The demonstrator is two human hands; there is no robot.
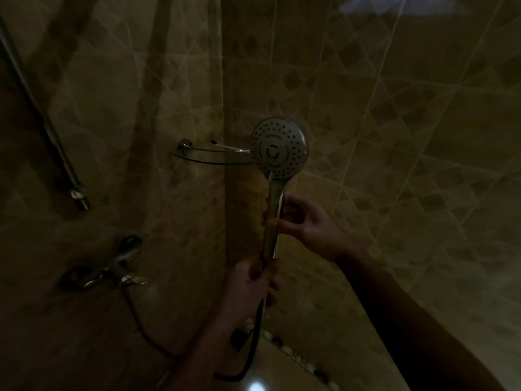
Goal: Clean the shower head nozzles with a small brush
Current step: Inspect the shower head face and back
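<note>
Fingers of the left hand curl round the foot of the handle above the hose, the right hand pinches it higher, and the shower head stands upright before the corner shelf.

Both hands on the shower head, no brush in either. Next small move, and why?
Probably take the right hand off the handle and reach to the glass shelf, where a thin stick-like item lies, possibly the brush; it is too dark to be sure. The left hand grips the shower head low, nozzles facing the camera.
</note>
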